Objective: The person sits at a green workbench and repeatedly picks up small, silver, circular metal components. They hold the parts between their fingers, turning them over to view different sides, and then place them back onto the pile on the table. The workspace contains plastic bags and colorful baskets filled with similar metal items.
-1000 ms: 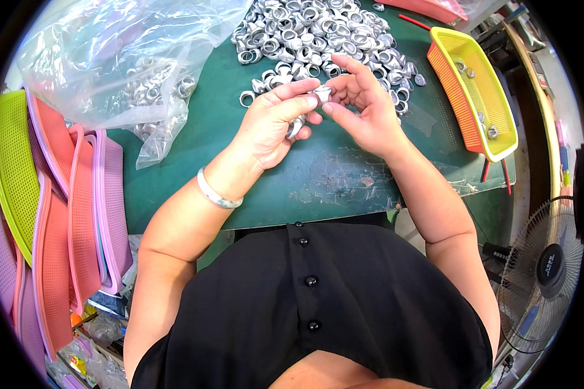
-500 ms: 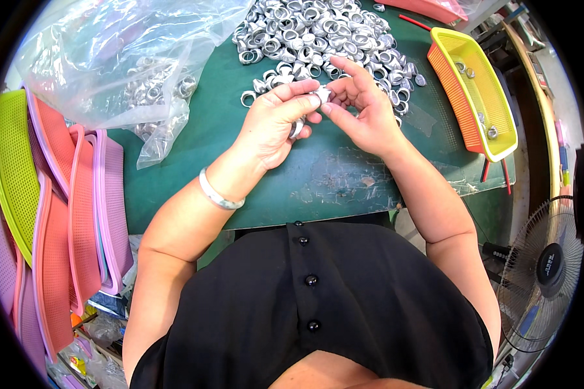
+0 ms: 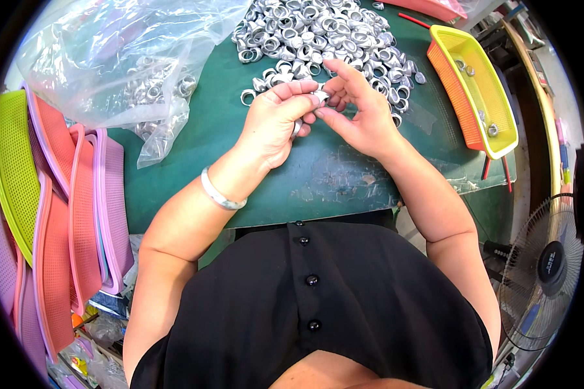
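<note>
My left hand [image 3: 272,120] is closed in a pinch, thumb against fingers, on a small silver metal ring [image 3: 320,96]. A second silver ring [image 3: 297,127] shows lower down, partly hidden among the curled fingers of that hand. My right hand [image 3: 363,117] meets the pinched ring from the other side. Its index finger is raised and its thumb is stretched out, apart from the other fingers, which bend close to the ring. Just beyond both hands lies a large pile of similar silver rings [image 3: 311,39].
A green-topped table [image 3: 253,194] bears the pile. At left lies a clear plastic bag [image 3: 110,71] with more rings. A yellow and orange basket [image 3: 440,71] at right holds several rings. Stacked coloured baskets [image 3: 52,246] stand at far left; a fan [image 3: 542,272] stands at far right.
My right thumb has shifted slightly down and left, and the right hand's raised index finger has moved a little left. The left hand keeps its pinch on the ring.
</note>
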The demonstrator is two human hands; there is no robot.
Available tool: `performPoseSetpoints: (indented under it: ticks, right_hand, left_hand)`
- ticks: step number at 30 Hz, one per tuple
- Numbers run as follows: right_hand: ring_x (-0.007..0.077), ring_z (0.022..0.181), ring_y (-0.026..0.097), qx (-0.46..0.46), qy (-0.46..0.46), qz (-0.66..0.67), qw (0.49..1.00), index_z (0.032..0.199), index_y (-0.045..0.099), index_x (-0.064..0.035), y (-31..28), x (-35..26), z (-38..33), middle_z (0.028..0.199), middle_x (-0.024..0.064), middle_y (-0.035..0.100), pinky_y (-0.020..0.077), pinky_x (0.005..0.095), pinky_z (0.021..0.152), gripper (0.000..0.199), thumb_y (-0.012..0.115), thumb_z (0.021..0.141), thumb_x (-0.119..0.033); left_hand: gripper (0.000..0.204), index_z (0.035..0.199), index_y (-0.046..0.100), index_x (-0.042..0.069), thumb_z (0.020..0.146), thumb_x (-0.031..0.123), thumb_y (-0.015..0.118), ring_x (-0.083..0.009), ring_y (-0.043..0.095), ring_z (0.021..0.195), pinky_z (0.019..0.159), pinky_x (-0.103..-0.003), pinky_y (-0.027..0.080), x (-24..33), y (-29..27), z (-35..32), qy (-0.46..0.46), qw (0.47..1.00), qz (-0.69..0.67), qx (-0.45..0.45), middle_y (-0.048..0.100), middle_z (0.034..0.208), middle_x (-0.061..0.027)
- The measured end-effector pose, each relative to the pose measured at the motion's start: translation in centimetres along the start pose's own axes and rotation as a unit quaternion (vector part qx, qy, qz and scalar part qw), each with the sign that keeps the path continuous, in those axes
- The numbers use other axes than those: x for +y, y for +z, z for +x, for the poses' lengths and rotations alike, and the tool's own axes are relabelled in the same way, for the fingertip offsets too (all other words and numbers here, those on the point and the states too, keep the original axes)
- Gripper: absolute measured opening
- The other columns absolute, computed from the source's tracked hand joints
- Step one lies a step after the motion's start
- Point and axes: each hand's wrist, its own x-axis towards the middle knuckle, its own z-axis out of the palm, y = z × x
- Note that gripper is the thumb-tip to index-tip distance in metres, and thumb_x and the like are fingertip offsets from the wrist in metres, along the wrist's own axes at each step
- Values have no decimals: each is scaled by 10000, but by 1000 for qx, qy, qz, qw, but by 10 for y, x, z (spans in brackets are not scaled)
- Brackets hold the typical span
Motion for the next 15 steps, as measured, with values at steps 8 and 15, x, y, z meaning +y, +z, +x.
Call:
performPoseSetpoints:
  ticks: [8, 15]
  right_hand:
    - [129, 682, 565, 7, 8, 52, 999, 1278, 375, -60, 0, 6, -1, 858, 63, 594, 468, 242, 608, 634, 663, 716, -3]
    - [121, 687, 575, -2, 5, 81, 997, 1289, 359, -46, 0, 3, -1, 881, 74, 614, 469, 240, 621, 630, 642, 731, 29]
  left_hand:
    - [308, 1063, 566, 20, 763, 25, 635, -68, 509, 625, 507, -190, 384, 1, 5, -6, 44, 999, 24, 2, 601, 825, -20]
    - [356, 1073, 534, -11, 749, 50, 667, -70, 534, 653, 505, -183, 391, -1, 4, -7, 84, 995, 53, -3, 599, 861, -36]
